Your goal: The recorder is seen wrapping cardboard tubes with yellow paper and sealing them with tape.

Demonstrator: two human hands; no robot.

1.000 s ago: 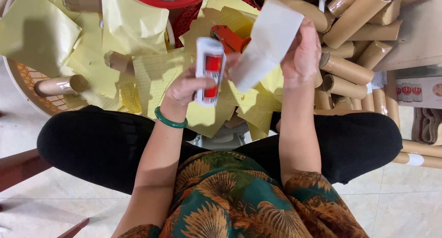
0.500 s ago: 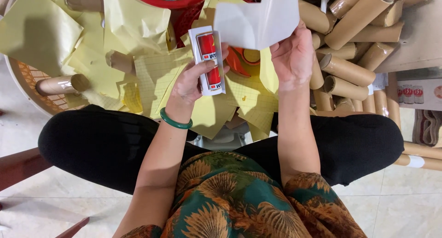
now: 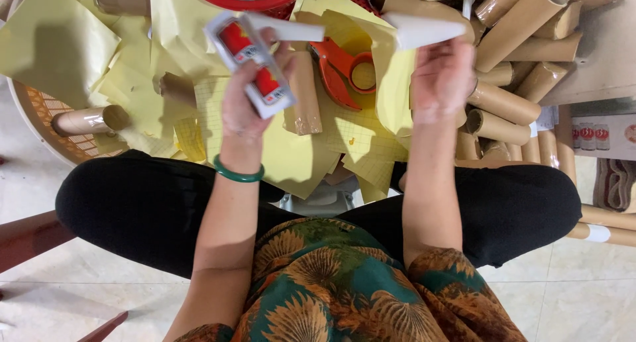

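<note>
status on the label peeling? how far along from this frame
Done: a heap of yellow backing sheets covers the basket. In hand: the left hand grips a small white-and-red packet and one end of a white sheet; the right hand holds the other end, pulled apart. Left: many brown cardboard tubes lie stacked at right; how many are finished cannot be told.

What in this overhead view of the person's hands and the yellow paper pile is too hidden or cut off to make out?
Head view:
- Red round basin: cut off by the top edge, contents unclear.
- White sheet: seen edge-on between both hands, its face hidden.
- Right hand: palm and fingertips turned away.
- Left hand: covers part of the small white-and-red box.
- Orange tape dispenser: partly under yellow paper.
</note>
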